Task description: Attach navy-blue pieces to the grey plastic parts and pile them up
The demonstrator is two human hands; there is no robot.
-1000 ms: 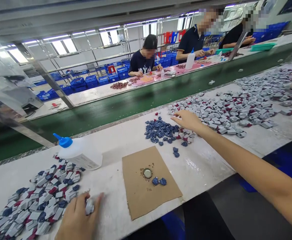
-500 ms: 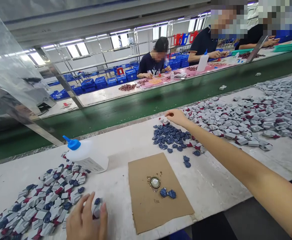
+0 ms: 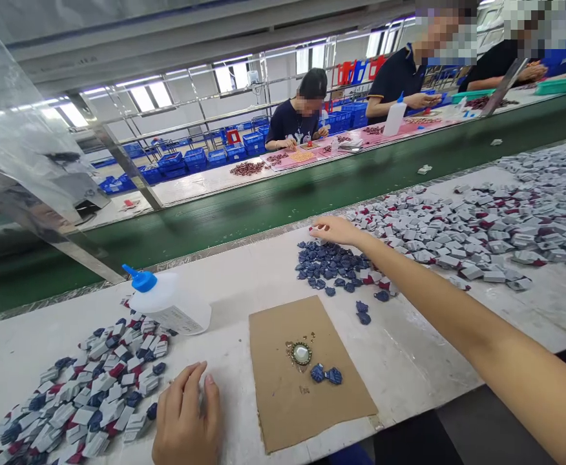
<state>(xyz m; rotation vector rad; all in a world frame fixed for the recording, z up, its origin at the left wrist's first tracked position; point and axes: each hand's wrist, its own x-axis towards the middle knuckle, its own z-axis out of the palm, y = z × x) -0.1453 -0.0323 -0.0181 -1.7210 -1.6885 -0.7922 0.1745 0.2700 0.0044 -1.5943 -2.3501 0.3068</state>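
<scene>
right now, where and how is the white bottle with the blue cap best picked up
I'd take the white body around its middle, coming from the right: bare tabletop lies there, while loose pieces crowd the left. The body looks broad and smooth; the blue cap is narrower, with a thin spout.

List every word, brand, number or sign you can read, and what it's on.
Legible text: none.
Label on the white bottle: too small to read.
Pale print on a co-worker's dark shirt: too blurred.
Mark on the cardboard: unclear whether it's text.
</scene>
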